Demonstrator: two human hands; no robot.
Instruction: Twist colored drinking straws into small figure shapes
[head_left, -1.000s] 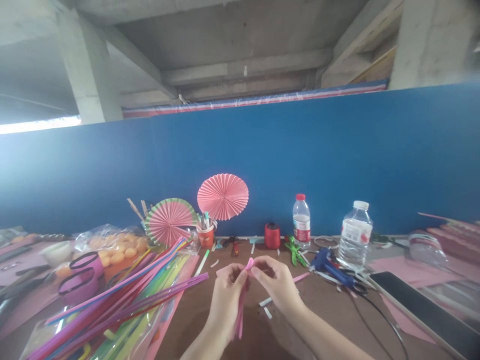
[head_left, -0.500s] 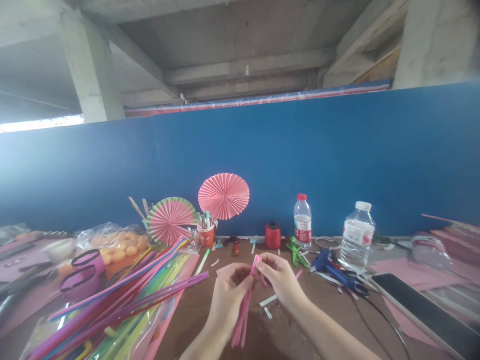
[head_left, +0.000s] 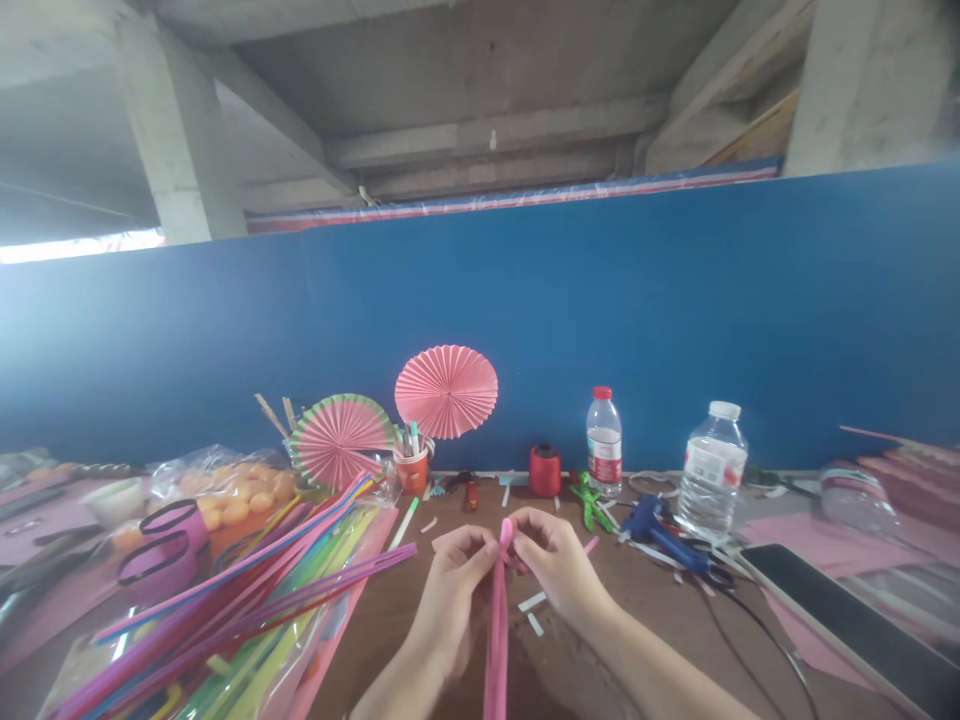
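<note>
Between my hands is a bundle of pink pipe cleaners [head_left: 496, 630], with a small loop at its top and long ends hanging straight down toward the front of the table. My left hand [head_left: 463, 575] pinches it from the left, just below the loop. On the other side my right hand [head_left: 551, 555] has thumb and fingers closed on the upper part, with a short pink piece showing by the fingertips. Exactly how the strands cross there is hidden by the fingers. Small white scraps [head_left: 533, 612] lie on the brown table [head_left: 585, 660] under my right wrist.
Left lies a bundle of coloured pipe cleaners [head_left: 247, 610]. Behind stand pink paper fans [head_left: 447, 392], a pen cup [head_left: 412, 474] and a red spool [head_left: 544, 472]. Right are two bottles [head_left: 604, 445], green pliers-like tool [head_left: 590, 502], blue glue gun [head_left: 664, 535] and a phone [head_left: 847, 620].
The hanging pink ends have swung from slanting left to nearly upright and now reach lower. Both hands have come slightly closer together, and the loop shows more clearly above the fingers.
</note>
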